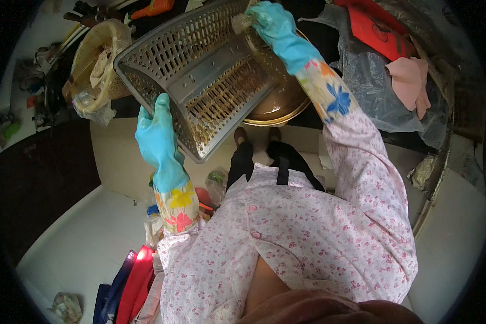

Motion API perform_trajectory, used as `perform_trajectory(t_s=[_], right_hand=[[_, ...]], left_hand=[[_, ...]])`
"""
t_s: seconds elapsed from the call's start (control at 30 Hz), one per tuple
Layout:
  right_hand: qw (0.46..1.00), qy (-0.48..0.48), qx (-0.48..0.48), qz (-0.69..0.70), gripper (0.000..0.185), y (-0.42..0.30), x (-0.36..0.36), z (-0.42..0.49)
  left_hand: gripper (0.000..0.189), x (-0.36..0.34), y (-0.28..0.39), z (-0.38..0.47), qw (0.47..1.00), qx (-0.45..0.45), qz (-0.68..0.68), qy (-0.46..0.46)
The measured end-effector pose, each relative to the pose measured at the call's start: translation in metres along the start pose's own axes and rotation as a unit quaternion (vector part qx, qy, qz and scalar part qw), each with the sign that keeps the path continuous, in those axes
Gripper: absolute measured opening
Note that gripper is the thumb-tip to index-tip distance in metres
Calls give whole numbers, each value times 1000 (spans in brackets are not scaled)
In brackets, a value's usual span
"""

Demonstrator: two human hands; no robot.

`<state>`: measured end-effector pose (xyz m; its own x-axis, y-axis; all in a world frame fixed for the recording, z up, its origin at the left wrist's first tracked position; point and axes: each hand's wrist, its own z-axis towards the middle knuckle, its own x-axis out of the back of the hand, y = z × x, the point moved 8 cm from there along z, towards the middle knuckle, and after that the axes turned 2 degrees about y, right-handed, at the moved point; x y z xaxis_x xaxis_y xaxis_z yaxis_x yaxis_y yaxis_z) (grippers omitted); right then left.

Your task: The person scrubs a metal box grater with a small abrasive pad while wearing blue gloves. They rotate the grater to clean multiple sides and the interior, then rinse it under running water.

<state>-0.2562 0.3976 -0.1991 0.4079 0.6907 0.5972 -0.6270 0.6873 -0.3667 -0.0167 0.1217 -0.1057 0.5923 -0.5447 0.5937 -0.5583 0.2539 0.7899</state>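
Note:
A greasy metal range-hood filter panel [210, 77] with rows of slots is tilted above a round metal basin [281, 107] of brownish liquid. Brown grime coats its slots, thickest on the lower right half. My left hand [158, 137], in a light blue rubber glove with a flowered cuff, grips the panel's near left end, thumb over the rim. My right hand [271, 30], in a matching glove, holds a scouring pad [243, 23] against the far right part of the panel. The panel hides part of the basin.
A woven basket [117, 44] with a plastic bag stands at the left of the dark counter. At the right lie grey plastic sheeting [364, 89], a red packet [376, 30] and a pink cloth [409, 81]. Bags [216, 182] lie on the floor below.

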Motion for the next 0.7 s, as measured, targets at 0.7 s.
perform_trajectory(t_s=[0.7], right_hand=[[996,-46,-67,30,41,-7,12,-44]], left_hand=[[41,-11,-15,3,996,10,-91,-10]])
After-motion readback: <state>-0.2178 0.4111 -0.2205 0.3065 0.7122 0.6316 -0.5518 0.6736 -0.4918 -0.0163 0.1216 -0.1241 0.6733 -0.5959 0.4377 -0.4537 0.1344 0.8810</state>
